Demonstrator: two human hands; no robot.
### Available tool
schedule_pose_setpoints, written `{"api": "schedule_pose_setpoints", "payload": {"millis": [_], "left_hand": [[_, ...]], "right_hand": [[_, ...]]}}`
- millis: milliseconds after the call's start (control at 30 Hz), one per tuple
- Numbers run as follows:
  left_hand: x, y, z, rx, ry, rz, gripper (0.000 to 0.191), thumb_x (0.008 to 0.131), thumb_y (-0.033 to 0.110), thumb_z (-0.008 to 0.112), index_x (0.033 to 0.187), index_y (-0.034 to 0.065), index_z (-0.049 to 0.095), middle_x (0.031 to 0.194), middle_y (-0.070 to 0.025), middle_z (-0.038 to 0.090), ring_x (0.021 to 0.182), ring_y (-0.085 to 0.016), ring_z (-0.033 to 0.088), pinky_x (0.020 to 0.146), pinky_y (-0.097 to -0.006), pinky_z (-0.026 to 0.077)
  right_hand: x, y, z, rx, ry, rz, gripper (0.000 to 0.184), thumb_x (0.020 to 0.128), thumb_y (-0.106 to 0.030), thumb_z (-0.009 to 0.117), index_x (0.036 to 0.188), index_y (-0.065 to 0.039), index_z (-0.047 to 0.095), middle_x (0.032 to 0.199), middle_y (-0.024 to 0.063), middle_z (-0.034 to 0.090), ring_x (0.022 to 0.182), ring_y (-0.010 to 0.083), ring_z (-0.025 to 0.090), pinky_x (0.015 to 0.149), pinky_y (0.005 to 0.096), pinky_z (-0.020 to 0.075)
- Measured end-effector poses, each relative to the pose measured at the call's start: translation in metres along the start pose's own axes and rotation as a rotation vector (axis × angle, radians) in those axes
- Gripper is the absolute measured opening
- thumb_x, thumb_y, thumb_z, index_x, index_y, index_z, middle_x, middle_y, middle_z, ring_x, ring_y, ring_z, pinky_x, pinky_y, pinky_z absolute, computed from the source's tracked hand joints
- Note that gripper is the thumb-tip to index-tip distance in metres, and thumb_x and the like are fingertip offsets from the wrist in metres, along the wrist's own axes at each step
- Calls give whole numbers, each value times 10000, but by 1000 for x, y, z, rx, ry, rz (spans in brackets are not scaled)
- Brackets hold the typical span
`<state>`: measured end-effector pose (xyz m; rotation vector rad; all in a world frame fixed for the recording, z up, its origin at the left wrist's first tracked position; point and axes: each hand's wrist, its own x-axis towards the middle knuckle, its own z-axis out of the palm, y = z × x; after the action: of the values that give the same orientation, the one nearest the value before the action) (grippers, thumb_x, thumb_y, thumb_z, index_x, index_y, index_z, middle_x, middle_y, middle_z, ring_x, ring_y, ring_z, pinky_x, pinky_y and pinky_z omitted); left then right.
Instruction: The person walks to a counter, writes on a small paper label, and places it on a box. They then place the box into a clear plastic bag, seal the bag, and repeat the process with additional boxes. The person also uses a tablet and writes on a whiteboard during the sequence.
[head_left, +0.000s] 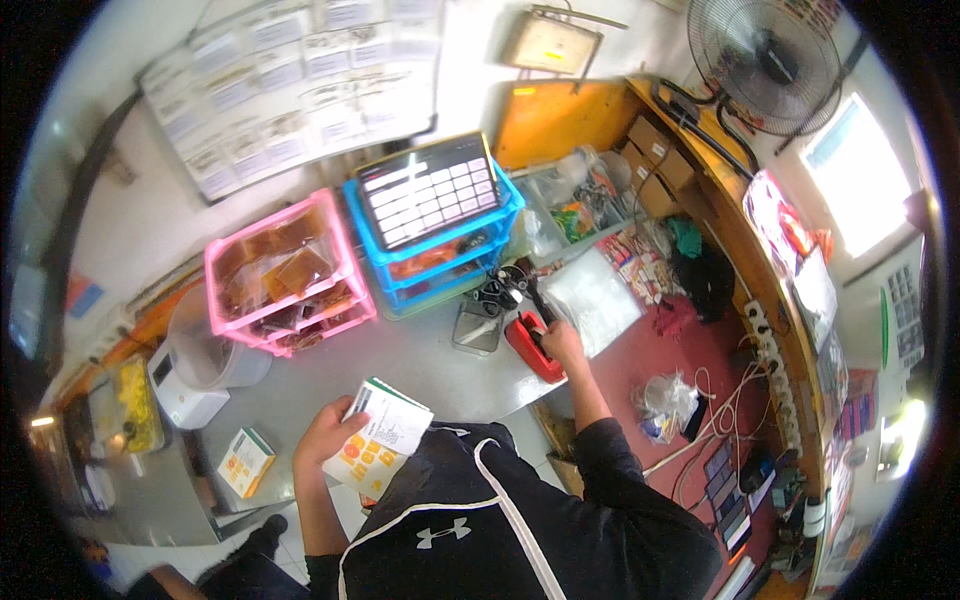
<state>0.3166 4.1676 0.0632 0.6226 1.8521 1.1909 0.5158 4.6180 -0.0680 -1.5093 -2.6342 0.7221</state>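
My left hand (330, 433) grips a white paper bag (367, 461) with orange print, close to my body; a printed paper slip (394, 420) lies against its upper part. Out to the right, my right hand (562, 341) reaches over a red tape dispenser (525, 354) at the edge of the grey metal table (375, 375); its fingers are at the dispenser, and whether they pinch tape is too small to tell. A similar white and orange packet (246, 463) lies on the table at the left.
A pink tiered basket (349, 259) and blue tiered basket (382, 274) bearing a tablet (427, 191) stand at the back. A clear tray (478, 330) and a stack of clear plastic bags (592, 296) flank the dispenser. A white label printer (184, 390) stands left; another person's leg (247, 555) shows lower left.
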Motion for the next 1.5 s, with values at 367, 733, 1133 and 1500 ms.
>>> {"api": "schedule_pose_setpoints", "payload": {"millis": [367,733,1133,1500], "left_hand": [[37,-4,-7,-297,-21,-174,487,971,379,632,1245,-22,591,1115,-80,671,986,-151,628,877,-316,493],[34,-59,-29,-823,244,-48,597,993,474,552,1334,-16,535,1238,-115,641,1066,-209,634,929,-348,490],[50,-21,-7,-982,294,42,576,1016,474,502,1364,15,517,1301,-124,625,1103,-218,636,948,-352,506],[43,31,20,-940,153,119,602,1003,496,512,1321,-15,533,1211,-145,664,1012,-219,682,876,-367,546]], "right_hand": [[23,61,-9,109,-524,270,186,763,-223,711,762,-37,728,678,50,702,524,160,602,467,313,464],[-31,165,49,208,-299,418,120,751,-127,668,804,-22,694,622,108,631,540,227,623,477,382,472],[-116,-84,-58,577,-645,-404,199,892,-157,684,965,26,703,857,135,702,756,129,639,685,309,509],[-126,-220,-51,1145,-853,-699,327,887,-34,730,1056,-73,452,832,4,584,776,109,578,660,254,466]]}}
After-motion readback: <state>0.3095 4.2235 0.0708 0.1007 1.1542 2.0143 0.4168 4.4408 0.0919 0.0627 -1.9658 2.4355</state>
